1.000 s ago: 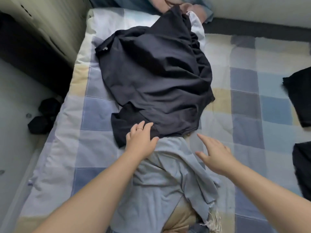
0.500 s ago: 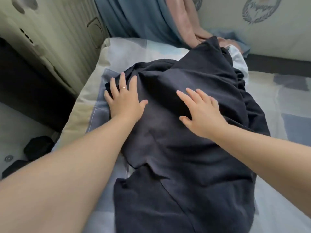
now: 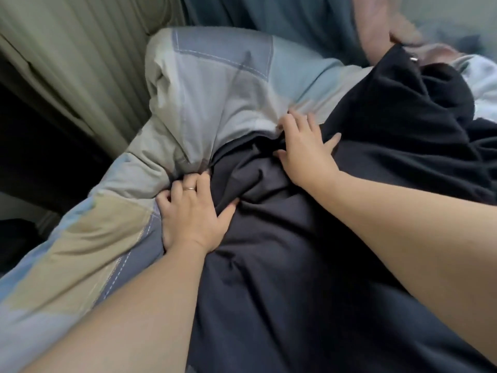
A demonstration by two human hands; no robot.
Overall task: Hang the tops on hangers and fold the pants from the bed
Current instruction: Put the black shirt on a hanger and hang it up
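Observation:
A large dark navy garment lies spread over the patchwork bed cover, filling the lower right of the view. My left hand, with a ring on one finger, curls its fingers into the garment's left edge where the cloth bunches. Further up that edge, my right hand has its fingertips tucked into the fabric and its thumb spread out on top. The cloth is gathered in folds between the two hands.
A ribbed pale green panel stands left of the bed, with a dark gap below it. Blue and pink fabric hangs at the head of the bed. A white garment shows at the far right.
The camera has leaned in closer. Both hands slid from flat on top of the dark garment to its left edge, and their fingers now curl into the cloth, bunching it.

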